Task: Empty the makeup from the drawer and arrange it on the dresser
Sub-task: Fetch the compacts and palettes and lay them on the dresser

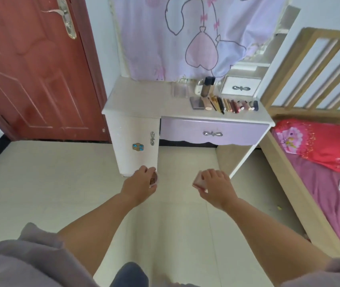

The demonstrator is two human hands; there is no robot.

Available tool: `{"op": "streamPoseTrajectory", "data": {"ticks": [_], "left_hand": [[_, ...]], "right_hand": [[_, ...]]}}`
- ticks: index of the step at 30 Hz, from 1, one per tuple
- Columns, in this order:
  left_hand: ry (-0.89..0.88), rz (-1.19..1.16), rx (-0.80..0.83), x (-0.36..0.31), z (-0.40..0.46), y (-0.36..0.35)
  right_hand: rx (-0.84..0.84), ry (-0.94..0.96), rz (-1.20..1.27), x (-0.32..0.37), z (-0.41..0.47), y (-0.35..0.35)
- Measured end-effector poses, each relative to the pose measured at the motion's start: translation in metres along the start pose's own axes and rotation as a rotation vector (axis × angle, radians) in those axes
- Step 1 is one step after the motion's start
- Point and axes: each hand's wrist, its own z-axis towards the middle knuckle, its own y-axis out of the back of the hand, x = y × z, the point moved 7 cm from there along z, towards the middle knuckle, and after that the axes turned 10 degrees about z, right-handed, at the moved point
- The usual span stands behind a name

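Pink compact, right hand; one jar, left hand

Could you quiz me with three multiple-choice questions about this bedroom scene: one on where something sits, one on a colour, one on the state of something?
1. Where does the row of makeup sticks lie?
A. on the right part of the dresser top
B. on the floor
C. on the bed

2. What colour is the front of the wide drawer under the top?
A. red
B. green
C. pale purple

3. How is that drawer?
A. pulled fully out
B. closed
C. taken off and lying on the floor

Answers: 1 A, the sticks lie side by side near the small white drawer. 2 C, the front is lilac with a silver bow handle. 3 B, its front sits flush under the top, while the left hand and right hand each hold a small item.
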Motion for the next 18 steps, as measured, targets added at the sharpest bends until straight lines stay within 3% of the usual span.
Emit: {"op": "streamPoseTrajectory", "data": {"ticks": [12, 18], "left_hand": [[-0.05, -0.002, 0.093, 0.066, 0.317, 0.007], [-0.082, -0.026, 0.133, 0.065, 0.444, 0.015]], "right_hand": [[-0.039, -0.112, 0.091, -0.058, 0.293, 0.014], [-0.092, -0.167, 0.184, -0.079, 0.398, 0.033]]}}
